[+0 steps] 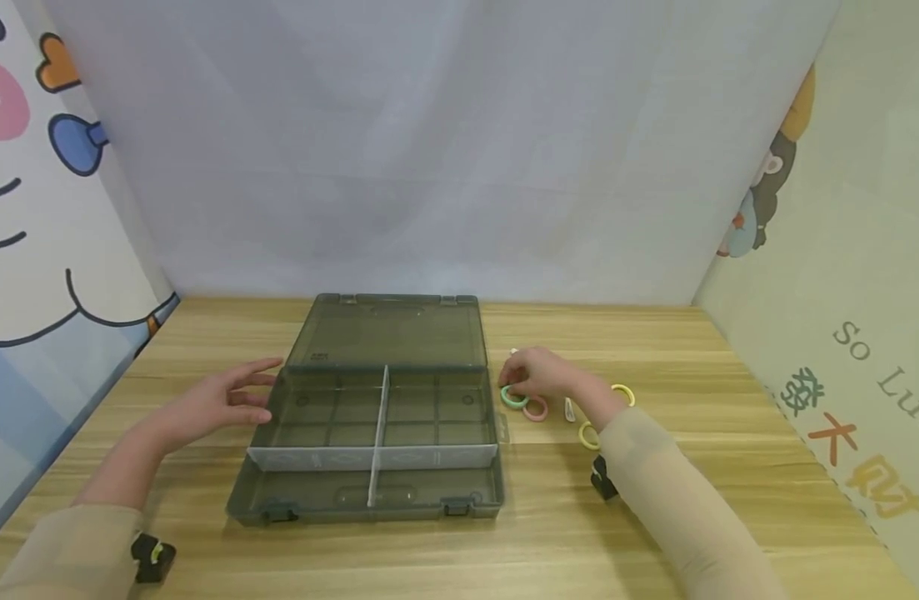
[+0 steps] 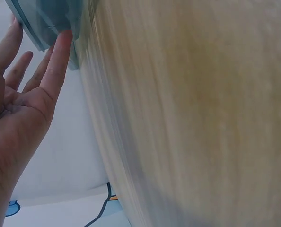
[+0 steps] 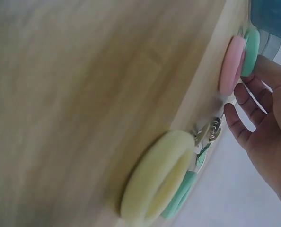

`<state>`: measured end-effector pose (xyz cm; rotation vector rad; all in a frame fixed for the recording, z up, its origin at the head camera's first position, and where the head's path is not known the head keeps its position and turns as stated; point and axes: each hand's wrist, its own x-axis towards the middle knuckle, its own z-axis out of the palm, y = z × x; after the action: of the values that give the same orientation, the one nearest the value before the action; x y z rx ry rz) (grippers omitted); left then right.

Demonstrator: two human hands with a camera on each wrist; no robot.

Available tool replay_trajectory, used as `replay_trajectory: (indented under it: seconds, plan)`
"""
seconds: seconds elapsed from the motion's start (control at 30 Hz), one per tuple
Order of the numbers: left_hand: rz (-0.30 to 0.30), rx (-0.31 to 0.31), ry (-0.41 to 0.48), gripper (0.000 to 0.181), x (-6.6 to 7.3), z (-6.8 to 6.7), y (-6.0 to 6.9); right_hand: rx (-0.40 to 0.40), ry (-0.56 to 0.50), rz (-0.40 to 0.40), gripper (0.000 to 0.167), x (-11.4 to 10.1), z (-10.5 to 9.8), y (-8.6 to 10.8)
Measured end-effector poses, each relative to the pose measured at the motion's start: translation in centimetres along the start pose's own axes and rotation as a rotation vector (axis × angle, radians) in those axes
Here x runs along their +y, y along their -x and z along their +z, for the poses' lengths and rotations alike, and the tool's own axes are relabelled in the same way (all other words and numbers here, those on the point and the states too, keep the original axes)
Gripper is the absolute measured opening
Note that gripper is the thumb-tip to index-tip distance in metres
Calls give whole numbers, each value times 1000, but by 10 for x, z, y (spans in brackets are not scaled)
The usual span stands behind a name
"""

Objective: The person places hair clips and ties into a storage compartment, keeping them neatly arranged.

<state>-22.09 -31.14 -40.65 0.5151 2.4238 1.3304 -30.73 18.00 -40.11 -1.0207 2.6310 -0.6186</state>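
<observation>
A dark translucent organizer box (image 1: pixel 339 492) lies with its lid (image 1: pixel 392 329) folded back, and pale dividers (image 1: pixel 429 457) split its inside. At its left edge, my left hand (image 1: pixel 215 407) has its fingers spread, with fingertips against the box side (image 2: pixel 50 21) in the left wrist view. To the right of the box, my right hand (image 1: pixel 537 372) pinches a green hair tie (image 1: pixel 513 401) between thumb and fingertip. Right beside it is a pink hair tie (image 1: pixel 535 410), partly overlapped by the green one (image 3: pixel 250 52) in the right wrist view.
Around the right forearm lie a white hair clip (image 1: pixel 569 410) and two yellow hair ties, one nearer (image 1: pixel 588 435) and one farther (image 1: pixel 624 392). The right wrist view also shows another green hair tie (image 3: pixel 180 195) behind a yellow one (image 3: pixel 154 177). A pale curtain (image 1: pixel 429 167) hangs behind the wooden table.
</observation>
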Motion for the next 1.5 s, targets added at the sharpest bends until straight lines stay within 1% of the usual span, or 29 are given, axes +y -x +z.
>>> replay_trajectory:
  seconds: [0.1,0.2,0.47,0.6,0.67,0.83,0.97,1.17,1.23,1.33,1.4,1.5]
  plan:
    - [-27,-14,62,81,0,1,-1,6,0,9,8,0,0,-1]
    - [-41,-29,110,81,1,2,-2,1,8,13,8,-1,0,-2]
    - [-109,-27,175,84,7,2,-1,30,44,-15,8,-7,-5,-4]
    - [-119,-31,182,84,8,2,-1,39,49,-21,8,-13,-11,-3]
    - [-120,-34,184,84,8,2,-1,44,42,-36,9,-15,-15,-2]
    - [-116,-33,181,82,6,1,-3,78,39,-103,7,-20,-27,0]
    - [-128,-42,181,83,5,1,-2,87,59,-121,5,-26,-34,-3]
    - [-152,-47,185,84,6,1,-1,85,46,-110,5,-45,-44,-8]
    - [-155,-47,190,84,6,1,-1,77,37,-92,5,-52,-48,-11]
    - [-164,-48,198,85,7,1,0,72,50,-86,5,-62,-53,-15]
    - [-170,-49,200,85,8,0,0,76,55,-96,5,-68,-56,-17]
    - [-176,-50,200,85,9,1,0,91,62,-135,4,-75,-60,-21]
